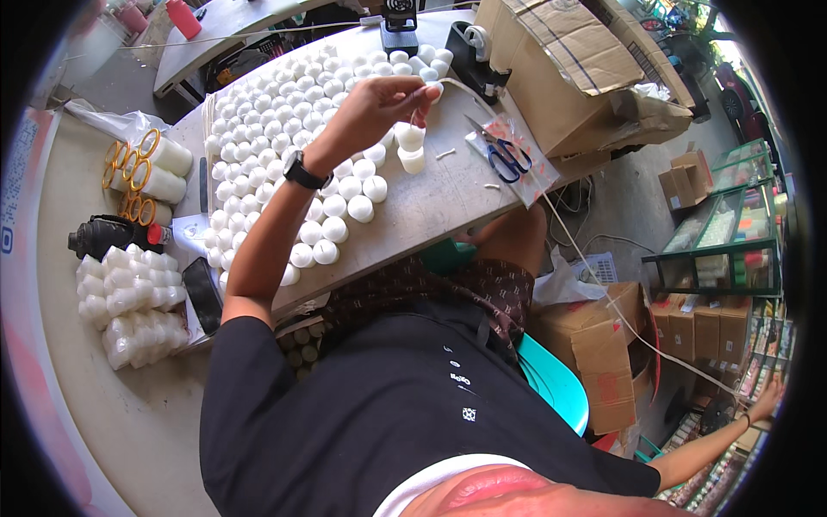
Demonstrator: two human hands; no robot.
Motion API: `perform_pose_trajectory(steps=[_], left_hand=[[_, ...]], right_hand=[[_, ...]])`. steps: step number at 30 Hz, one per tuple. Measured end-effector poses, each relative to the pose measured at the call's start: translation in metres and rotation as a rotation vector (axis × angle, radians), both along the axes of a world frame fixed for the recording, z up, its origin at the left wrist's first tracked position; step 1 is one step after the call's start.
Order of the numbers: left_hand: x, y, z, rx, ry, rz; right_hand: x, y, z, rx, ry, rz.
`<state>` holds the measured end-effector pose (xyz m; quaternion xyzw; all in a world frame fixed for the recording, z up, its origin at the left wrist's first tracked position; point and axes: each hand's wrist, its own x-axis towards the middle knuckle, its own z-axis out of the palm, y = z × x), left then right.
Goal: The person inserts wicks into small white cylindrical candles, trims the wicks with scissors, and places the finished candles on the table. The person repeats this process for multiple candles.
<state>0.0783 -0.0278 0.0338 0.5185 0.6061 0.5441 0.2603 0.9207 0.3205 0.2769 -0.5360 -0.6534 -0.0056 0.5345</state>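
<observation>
A long white cord (570,237) stretches from the table across to the far right. Above the table my left hand (392,108) is closed in a pinch, with one end of the cord at its fingertips. My right hand (767,401) reaches out low at the right, its fingers closed around the cord's other end. Many small white cylinders (284,112), like candles, stand in rows beneath my left forearm. Two white cups (411,148), seemingly stacked, are just under my left hand. Dark-handled scissors (508,159) lie on a clear plastic bag (536,177) near the cord.
Short white pieces (445,153) lie on the grey table (431,202). A big cardboard box (551,77) stands at the back right. Bagged white cylinders (133,302) and gold-ringed rolls (159,168) are at the left. A green-framed case (719,224) and an open carton (594,345) stand to the right.
</observation>
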Motion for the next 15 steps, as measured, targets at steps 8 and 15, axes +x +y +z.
perform_pose_trajectory(steps=[8,15], left_hand=[[0.031,0.012,0.043,0.019,0.084,-0.042],[0.064,-0.013,0.061,-0.063,0.278,0.019]], right_hand=[[-0.368,-0.144,-0.081,-0.437,-0.905,0.845],[-0.596,-0.218,-0.141,-0.237,-0.337,1.493]])
